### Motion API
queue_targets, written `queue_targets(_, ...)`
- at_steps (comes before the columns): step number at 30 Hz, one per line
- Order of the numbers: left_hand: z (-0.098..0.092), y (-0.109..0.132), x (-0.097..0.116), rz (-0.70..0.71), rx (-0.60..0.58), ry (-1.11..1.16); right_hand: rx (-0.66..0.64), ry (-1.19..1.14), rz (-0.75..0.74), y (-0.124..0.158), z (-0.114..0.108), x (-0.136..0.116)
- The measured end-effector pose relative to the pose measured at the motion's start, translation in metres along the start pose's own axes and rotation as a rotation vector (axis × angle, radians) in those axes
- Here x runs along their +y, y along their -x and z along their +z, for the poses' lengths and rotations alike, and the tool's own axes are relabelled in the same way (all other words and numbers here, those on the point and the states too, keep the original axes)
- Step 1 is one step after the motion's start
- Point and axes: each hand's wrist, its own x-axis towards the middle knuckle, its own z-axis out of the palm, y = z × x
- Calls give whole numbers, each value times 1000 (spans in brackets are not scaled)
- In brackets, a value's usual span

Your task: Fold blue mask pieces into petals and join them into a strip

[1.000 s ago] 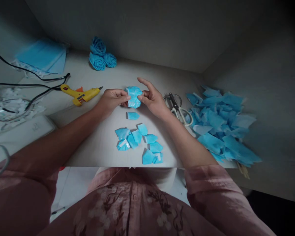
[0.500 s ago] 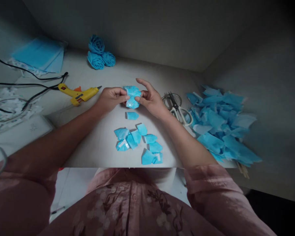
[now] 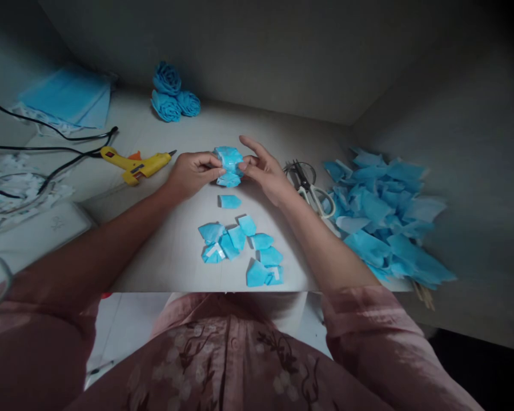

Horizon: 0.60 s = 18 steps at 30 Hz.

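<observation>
Between my two hands, above the middle of the table, is a partly formed blue fabric flower (image 3: 229, 158) with overlapping petals and a shiny patch. My left hand (image 3: 193, 172) pinches its left side between thumb and fingers. On the other side, my right hand (image 3: 262, 171) grips the edge with thumb and bent fingers, its index finger raised. Just below lies a single blue petal piece (image 3: 230, 201). Nearer to me are several cut blue petals (image 3: 236, 237), some with white strips on them.
A yellow glue gun (image 3: 143, 164) with a black cable lies left. Blue face masks (image 3: 68, 97) are stacked at back left, near three finished blue flowers (image 3: 167, 105). To the right are white-handled scissors (image 3: 312, 194) and a heap of blue fabric scraps (image 3: 381, 211).
The flower has tilted and turned slightly between my fingers, showing its shiny patch higher up. My right hand has shifted a little; the things on the table stay put.
</observation>
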Motion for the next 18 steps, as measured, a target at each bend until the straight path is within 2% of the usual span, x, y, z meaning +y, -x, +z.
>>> queue_targets(10,7,4,16,1,-13,-38,27,8,39,-1,-3,0)
queue_targets(14,6,4,16,73,-22,-122,11,-1,30,0,-3,2)
queue_targets(18,5,4,19,135,-81,-236,10,9,47,0,-1,3)
